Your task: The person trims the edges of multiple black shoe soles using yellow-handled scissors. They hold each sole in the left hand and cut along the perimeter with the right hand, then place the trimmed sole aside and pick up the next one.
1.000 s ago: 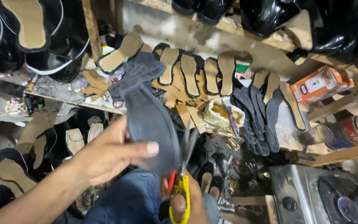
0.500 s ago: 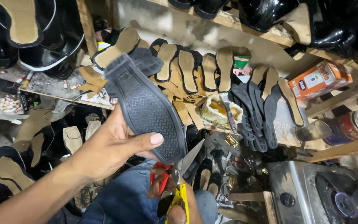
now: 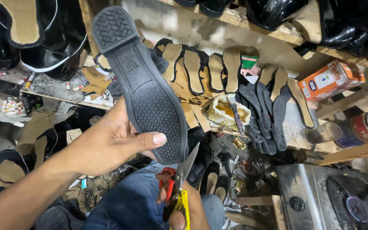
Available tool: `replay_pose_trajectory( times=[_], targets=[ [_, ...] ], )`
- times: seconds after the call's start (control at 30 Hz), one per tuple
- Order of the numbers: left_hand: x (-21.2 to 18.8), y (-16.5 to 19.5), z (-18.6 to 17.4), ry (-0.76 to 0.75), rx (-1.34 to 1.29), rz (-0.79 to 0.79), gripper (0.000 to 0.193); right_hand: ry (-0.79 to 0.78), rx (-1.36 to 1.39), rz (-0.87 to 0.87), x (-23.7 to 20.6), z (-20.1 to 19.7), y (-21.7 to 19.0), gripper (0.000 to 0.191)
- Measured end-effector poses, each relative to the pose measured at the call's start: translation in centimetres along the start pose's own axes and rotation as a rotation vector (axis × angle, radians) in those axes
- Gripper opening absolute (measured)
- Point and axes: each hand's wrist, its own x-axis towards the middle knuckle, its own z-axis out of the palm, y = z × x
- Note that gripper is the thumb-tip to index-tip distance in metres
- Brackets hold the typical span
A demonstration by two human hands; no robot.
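Sole raised higher; left hand grips one sole, right hand one scissors.

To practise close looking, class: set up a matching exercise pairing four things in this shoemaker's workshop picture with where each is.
Things:
1. black shoe sole
2. scissors
3. orange box
4. tin can

Places:
a. lying on its side at the right edge
b. on the upper right shelf
c. in the left hand
d. in the right hand

Pairs: 1-c, 2-d, 3-b, 4-a
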Motion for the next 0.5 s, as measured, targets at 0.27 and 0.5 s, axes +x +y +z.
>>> replay_pose_trajectory(
  times=[0.27,0.5],
  targets=[
    [0.1,0.4,-0.6,-0.057,-0.047,0.064,0.080,0.082,0.012,-0.109,-0.5,0.2,1.6,0.101],
    [0.1,0.5,-1.0,-0.002,0.008,-0.038,0.080,0.166,-0.176,-0.100,-0.3,-0.4,2.6,0.045]
  ],
)
